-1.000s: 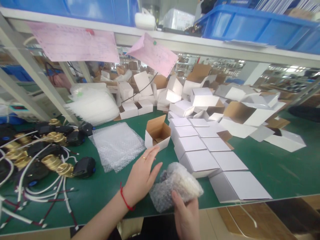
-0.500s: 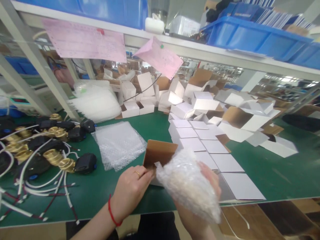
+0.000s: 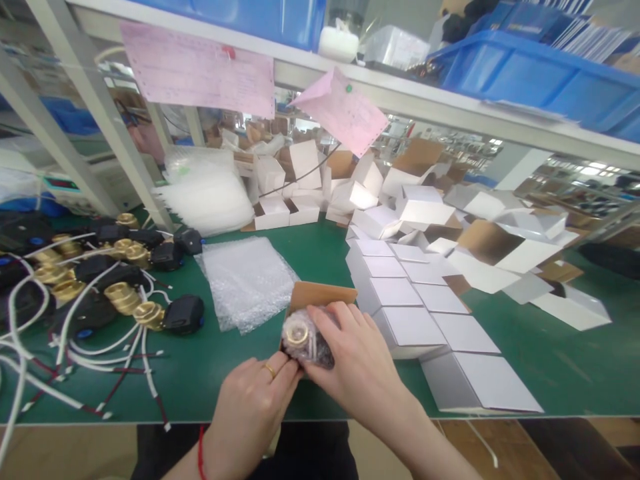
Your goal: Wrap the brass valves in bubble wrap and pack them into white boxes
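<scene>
Near the front edge of the green table, my right hand [image 3: 357, 360] presses a bubble-wrapped brass valve [image 3: 303, 337] into a small open cardboard box [image 3: 320, 295]. Its fingers curl over the wrapped part. My left hand [image 3: 255, 393], with a ring and a red wrist string, grips the near side of that box from below left. The brass end of the valve shows through the wrap. Most of the box is hidden behind both hands.
A stack of bubble-wrap sheets [image 3: 247, 280] lies left of the box. Several black-and-brass valves with white cables [image 3: 115, 293] crowd the left side. Closed white boxes [image 3: 415, 300] sit in rows to the right, with a heap of open ones [image 3: 400, 200] behind. A shelf with blue bins [image 3: 510, 67] hangs overhead.
My left hand reached for the open box and pulled it close. My right hand brought the wrapped valve over from the right and pushed it down into the box.
</scene>
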Demonstrator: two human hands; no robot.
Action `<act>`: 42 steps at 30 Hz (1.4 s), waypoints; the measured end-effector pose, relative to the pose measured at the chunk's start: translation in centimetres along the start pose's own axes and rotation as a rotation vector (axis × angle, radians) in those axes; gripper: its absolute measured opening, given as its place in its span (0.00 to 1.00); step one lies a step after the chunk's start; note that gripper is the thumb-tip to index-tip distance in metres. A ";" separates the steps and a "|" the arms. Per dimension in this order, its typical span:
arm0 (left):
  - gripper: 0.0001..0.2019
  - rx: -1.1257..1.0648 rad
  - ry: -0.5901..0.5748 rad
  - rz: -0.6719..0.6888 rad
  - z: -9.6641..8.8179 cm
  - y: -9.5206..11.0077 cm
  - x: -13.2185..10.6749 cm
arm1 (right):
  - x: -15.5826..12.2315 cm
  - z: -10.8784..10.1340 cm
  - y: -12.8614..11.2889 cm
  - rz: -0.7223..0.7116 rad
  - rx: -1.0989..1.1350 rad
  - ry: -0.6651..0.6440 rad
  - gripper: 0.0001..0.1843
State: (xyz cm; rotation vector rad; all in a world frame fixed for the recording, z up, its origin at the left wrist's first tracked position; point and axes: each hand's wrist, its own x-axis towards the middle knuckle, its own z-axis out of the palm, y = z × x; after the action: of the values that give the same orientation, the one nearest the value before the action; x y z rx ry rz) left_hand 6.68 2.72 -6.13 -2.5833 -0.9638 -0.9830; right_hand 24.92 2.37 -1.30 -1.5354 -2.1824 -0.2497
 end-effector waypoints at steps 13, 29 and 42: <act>0.19 -0.053 -0.001 -0.023 -0.7 -0.6 -1.4 | -2.1 1.9 0.1 -0.206 0.057 0.061 0.13; 0.12 -0.422 0.102 -0.153 0.1 -2.7 -2.1 | -2.5 7.8 3.7 0.608 1.542 -0.148 0.28; 0.16 -0.773 0.201 -0.391 -0.5 -2.8 -1.3 | -4.7 3.7 2.6 -0.188 0.749 -0.092 0.22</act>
State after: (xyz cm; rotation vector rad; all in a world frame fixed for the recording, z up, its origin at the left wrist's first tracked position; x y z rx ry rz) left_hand 3.92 3.99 -6.67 -2.8082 -1.2419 -2.0161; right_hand 27.67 0.82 -7.01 -0.9325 -2.1229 0.5374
